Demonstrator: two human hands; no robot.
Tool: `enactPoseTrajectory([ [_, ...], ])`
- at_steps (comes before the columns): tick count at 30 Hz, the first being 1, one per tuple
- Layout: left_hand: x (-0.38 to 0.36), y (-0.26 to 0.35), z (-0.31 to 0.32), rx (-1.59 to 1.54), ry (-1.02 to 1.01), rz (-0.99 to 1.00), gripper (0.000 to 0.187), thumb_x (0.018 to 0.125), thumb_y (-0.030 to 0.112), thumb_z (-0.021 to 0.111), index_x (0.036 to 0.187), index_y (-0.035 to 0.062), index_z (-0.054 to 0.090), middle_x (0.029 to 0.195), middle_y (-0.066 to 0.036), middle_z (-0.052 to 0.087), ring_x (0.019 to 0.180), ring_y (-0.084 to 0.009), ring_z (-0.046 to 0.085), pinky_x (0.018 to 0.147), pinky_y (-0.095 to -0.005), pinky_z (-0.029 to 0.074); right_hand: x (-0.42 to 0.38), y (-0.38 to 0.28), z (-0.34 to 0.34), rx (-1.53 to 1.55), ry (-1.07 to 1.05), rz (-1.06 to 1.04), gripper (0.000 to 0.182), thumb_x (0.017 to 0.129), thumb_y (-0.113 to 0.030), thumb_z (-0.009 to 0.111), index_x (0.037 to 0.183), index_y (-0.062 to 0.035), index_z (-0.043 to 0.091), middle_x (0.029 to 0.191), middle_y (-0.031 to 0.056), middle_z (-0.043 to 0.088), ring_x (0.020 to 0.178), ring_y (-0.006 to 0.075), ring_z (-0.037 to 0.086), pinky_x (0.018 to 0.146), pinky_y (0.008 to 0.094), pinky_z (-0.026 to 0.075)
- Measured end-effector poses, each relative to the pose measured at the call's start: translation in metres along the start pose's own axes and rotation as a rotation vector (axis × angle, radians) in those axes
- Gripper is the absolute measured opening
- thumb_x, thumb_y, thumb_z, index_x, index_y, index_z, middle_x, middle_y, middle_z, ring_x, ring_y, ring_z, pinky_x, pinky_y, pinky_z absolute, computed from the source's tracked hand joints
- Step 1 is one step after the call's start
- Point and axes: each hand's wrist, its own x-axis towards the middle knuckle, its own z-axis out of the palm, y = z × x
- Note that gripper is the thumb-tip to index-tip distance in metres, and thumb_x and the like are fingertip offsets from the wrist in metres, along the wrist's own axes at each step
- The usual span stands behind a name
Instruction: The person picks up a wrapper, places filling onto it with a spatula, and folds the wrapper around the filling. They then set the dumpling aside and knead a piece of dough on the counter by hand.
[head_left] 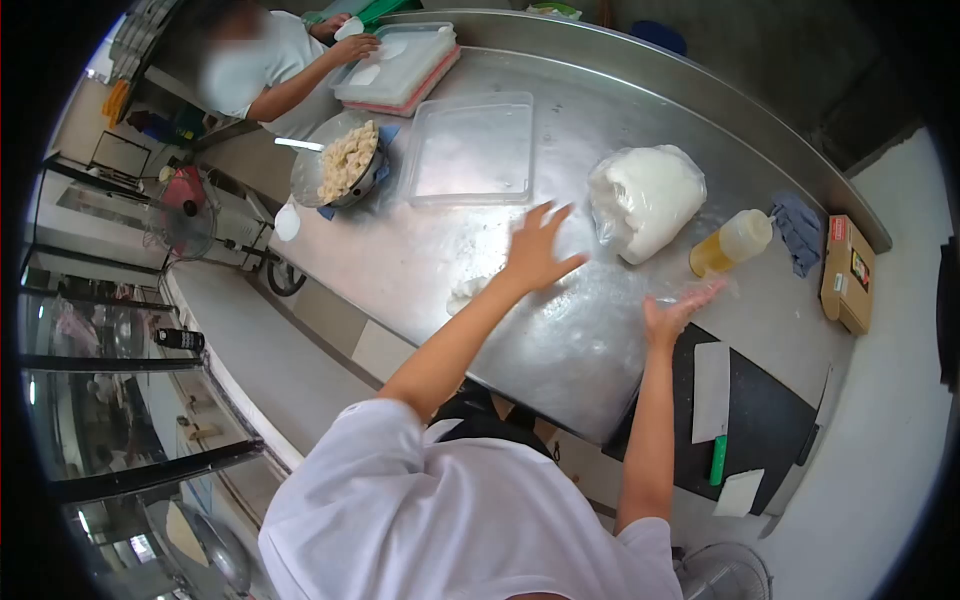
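My left hand (pixel 540 250) is over the metal table with its fingers spread and nothing in it. Beside its wrist, partly behind the forearm, lies a small white lump (pixel 467 292), perhaps dough. To the right, my right hand (pixel 680 312) has its fingers stretched out near the base of a squeeze bottle (pixel 732 243) of yellow liquid; something clear and shiny around these fingers is too blurred to make out. A large white mass in a clear plastic bag (pixel 648 200) sits beyond and between my hands.
Behind my left hand lies a clear tray (pixel 472 150). A bowl of pale chunks (pixel 350 165) stands at the left, near a co-worker (pixel 285 75) handling white discs over stacked containers (pixel 400 70). A black board (pixel 755 400) with scrapers (pixel 711 390), a blue cloth (pixel 797 232) and a box (pixel 847 275) are right.
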Motion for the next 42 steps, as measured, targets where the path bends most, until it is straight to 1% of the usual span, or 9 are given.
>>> enactPoseTrajectory([
  [3, -0.084, -0.045, -0.04, 0.535, -0.163, -0.29, 0.098, 0.06, 0.057, 0.082, 0.145, 0.0242, 0.045, 0.152, -0.019, 0.033, 0.141, -0.0436, 0.025, 0.105, -0.0734, 0.023, 0.025, 0.015, -0.012, -0.15, 0.139, 0.085, 0.14, 0.058, -0.018, 0.09, 0.154, -0.0079, -0.011, 0.159, 0.0239, 0.009, 0.146, 0.0393, 0.018, 0.118, 0.0502, 0.02],
  [5, -0.109, -0.059, -0.056, 0.579, -0.262, -0.37, 0.091, 0.06, 0.049, 0.086, 0.139, 0.0195, 0.051, 0.142, -0.019, 0.044, 0.133, -0.0421, 0.038, 0.104, -0.064, 0.034, 0.069, 0.011, -0.01, -0.075, 0.241, 0.262, 0.139, 0.058, -0.022, 0.093, 0.154, -0.0067, -0.007, 0.156, 0.024, 0.015, 0.143, 0.0395, 0.025, 0.117, 0.0482, 0.025],
  [8, -0.125, -0.084, -0.047, 0.105, -0.059, -0.187, 0.073, 0.057, 0.028, 0.092, 0.12, 0.01, 0.061, 0.11, -0.016, 0.061, 0.103, -0.0376, 0.056, 0.092, -0.0433, 0.046, 0.111, 0.019, 0.005, -0.031, 0.31, 0.346, 0.128, 0.058, -0.024, 0.094, 0.152, -0.0034, 0.009, 0.149, 0.0214, 0.031, 0.135, 0.0371, 0.038, 0.114, 0.0457, 0.032],
  [12, -0.12, -0.089, -0.033, 0.105, -0.018, -0.25, 0.074, 0.054, 0.029, 0.093, 0.118, 0.0099, 0.062, 0.11, -0.016, 0.061, 0.103, -0.0375, 0.056, 0.091, -0.0439, 0.047, 0.138, 0.054, 0.011, -0.023, 0.39, 0.371, 0.094, 0.06, -0.019, 0.093, 0.137, 0.0, 0.043, 0.133, 0.0159, 0.055, 0.121, 0.0309, 0.054, 0.105, 0.0433, 0.043],
  [16, -0.125, -0.1, -0.025, 0.072, 0.054, -0.278, 0.072, 0.051, 0.027, 0.094, 0.115, 0.0096, 0.065, 0.107, -0.016, 0.062, 0.1, -0.0371, 0.058, 0.089, -0.043, 0.049, 0.119, 0.022, -0.005, 0.035, 0.42, 0.473, 0.078, 0.062, -0.016, 0.091, 0.128, -0.0004, 0.053, 0.126, 0.0147, 0.059, 0.114, 0.0288, 0.059, 0.101, 0.0408, 0.046],
  [19, -0.12, -0.106, -0.024, 0.09, 0.064, -0.264, 0.071, 0.049, 0.028, 0.095, 0.111, 0.009, 0.068, 0.103, -0.017, 0.065, 0.096, -0.0359, 0.062, 0.087, -0.0427, 0.051, 0.077, -0.018, -0.031, 0.026, 0.361, 0.269, 0.071, 0.063, -0.014, 0.091, 0.123, -0.0003, 0.056, 0.12, 0.0141, 0.063, 0.109, 0.0282, 0.061, 0.097, 0.0398, 0.048],
  [29, -0.118, -0.133, -0.051, -0.493, -0.025, -0.516, 0.037, 0.068, 0.016, 0.088, 0.099, 0.001, 0.074, 0.09, -0.011, 0.073, 0.079, -0.0166, 0.068, 0.072, -0.0301, 0.055, -0.114, -0.17, -0.023, 0.229, -0.891, 0.828, 0.061, 0.061, -0.017, 0.086, 0.115, -0.0021, 0.062, 0.107, 0.0113, 0.068, 0.097, 0.0221, 0.065, 0.086, 0.035, 0.051],
  [38, -0.114, -0.166, -0.104, -0.635, 0.05, -0.568, 0.027, 0.075, 0.013, 0.082, 0.094, -0.0021, 0.072, 0.087, -0.01, 0.072, 0.079, -0.0133, 0.066, 0.068, -0.0292, 0.054, -0.153, -0.205, 0.038, -0.296, -1.254, 0.723, 0.074, 0.059, -0.046, 0.08, 0.12, -0.0076, 0.063, 0.115, 0.0182, 0.066, 0.108, 0.037, 0.061, 0.091, 0.0416, 0.049],
  [42, -0.107, -0.193, -0.133, -0.874, 0.057, -0.508, 0.03, 0.079, 0.014, 0.081, 0.103, -0.0012, 0.069, 0.093, -0.012, 0.071, 0.083, -0.0152, 0.067, 0.067, -0.0292, 0.056, -0.13, -0.224, 0.035, -0.426, -1.253, 0.727, 0.065, 0.061, -0.04, 0.082, 0.115, -0.0076, 0.065, 0.112, 0.0201, 0.066, 0.103, 0.0373, 0.061, 0.088, 0.0404, 0.048],
])
